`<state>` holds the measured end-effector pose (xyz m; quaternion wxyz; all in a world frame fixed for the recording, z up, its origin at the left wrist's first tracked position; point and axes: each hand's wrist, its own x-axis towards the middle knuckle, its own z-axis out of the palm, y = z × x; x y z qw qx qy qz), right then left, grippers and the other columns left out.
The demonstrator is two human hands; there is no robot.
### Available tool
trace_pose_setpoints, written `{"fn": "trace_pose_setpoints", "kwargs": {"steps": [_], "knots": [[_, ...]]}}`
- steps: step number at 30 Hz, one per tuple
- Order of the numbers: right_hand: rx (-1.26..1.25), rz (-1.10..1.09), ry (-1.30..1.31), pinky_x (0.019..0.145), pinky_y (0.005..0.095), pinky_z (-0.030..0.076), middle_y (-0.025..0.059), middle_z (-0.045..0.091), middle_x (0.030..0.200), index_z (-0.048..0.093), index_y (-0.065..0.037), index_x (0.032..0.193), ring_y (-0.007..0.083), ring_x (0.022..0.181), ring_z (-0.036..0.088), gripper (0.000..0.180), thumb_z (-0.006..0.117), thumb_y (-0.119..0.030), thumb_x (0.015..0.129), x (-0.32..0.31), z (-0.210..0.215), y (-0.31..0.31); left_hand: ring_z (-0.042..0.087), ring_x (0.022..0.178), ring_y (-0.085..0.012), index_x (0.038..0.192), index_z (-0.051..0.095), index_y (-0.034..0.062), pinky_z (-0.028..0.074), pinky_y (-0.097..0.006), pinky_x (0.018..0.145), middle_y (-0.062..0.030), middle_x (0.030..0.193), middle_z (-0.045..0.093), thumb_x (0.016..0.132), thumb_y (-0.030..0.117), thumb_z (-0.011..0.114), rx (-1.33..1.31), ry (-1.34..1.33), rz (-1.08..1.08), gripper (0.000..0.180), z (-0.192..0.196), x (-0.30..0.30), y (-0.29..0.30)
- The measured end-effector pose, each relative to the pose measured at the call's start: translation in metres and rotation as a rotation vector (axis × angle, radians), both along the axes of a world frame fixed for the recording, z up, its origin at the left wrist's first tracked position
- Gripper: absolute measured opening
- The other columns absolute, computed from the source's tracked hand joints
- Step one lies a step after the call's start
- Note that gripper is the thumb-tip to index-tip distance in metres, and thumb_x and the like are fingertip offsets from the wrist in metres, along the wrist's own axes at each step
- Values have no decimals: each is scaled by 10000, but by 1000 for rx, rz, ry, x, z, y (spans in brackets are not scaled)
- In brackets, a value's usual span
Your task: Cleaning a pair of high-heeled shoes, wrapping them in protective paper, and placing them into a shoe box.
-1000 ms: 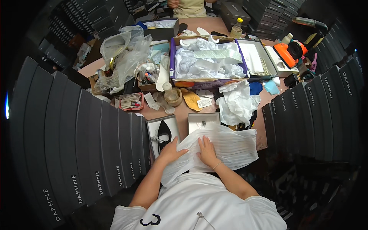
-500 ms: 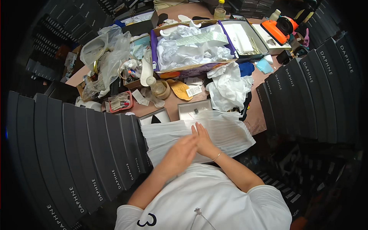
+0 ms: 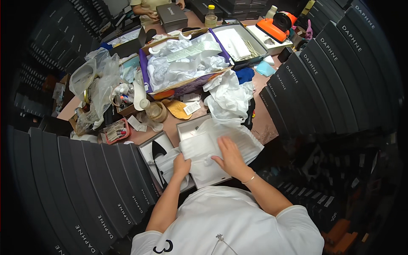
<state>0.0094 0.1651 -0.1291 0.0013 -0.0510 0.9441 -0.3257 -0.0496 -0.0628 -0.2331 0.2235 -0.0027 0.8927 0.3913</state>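
White tissue paper (image 3: 204, 142) lies in and over a shallow grey-rimmed box (image 3: 203, 182), spilling past its right side. My left hand (image 3: 181, 166) is closed on the paper's left edge. My right hand (image 3: 231, 158) lies flat on the paper with its fingers stretched out and thumb apart. Just left of my left hand, a second shallow box part (image 3: 145, 149) with a white inside holds a black pointed shoe (image 3: 158, 149), partly covered by thin whitish wrapping. What lies under the tissue is hidden.
Stacks of dark shoe boxes (image 3: 110, 174) wall in the left, and more boxes (image 3: 327, 72) the right. Ahead stand a purple-edged carton (image 3: 144, 72) of crumpled paper, a glass jar (image 3: 157, 111) and a red basket (image 3: 115, 131). Across the table, a person's hand (image 3: 149, 17) touches a box.
My hands have come apart, the left to the paper's edge, the right flat on it. The tissue has shifted off the left box part, showing more of the black shoe. The view has shifted.
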Motion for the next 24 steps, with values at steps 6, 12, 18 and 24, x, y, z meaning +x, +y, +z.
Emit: {"fn": "trace_pose_setpoints", "kwargs": {"steps": [6,12,18,24], "knots": [[-606,-324,-212,1124,375,241,238,343,1462,186,25,1481,298,1390,290,864,684,-180,805,51,28,49,684,811,-287,1001,643,-35,520,-377,756,-196,866,691,739,127,608,372,34,-15,310,116,2,46],[-597,-443,-229,1108,357,269,173,402,1416,223,17,1474,258,1311,396,828,570,-49,726,76,131,95,504,1164,-251,1306,465,-27,387,-347,1008,-158,1343,463,812,300,663,1204,-419,-163,624,111,42,100],[-463,-18,-249,1156,363,155,176,245,1527,245,-1,1476,271,1425,204,800,646,-145,798,15,45,47,555,1094,-177,1263,525,-13,423,-337,965,-96,1187,596,871,334,618,1062,-806,291,531,18,78,30],[-228,-160,-540,884,430,456,329,600,1078,573,82,1125,442,1051,575,487,595,-339,883,-20,-112,10,270,1372,-288,1487,73,-25,235,-357,1119,-215,1494,241,870,214,665,719,-437,412,887,71,66,-7]]}}
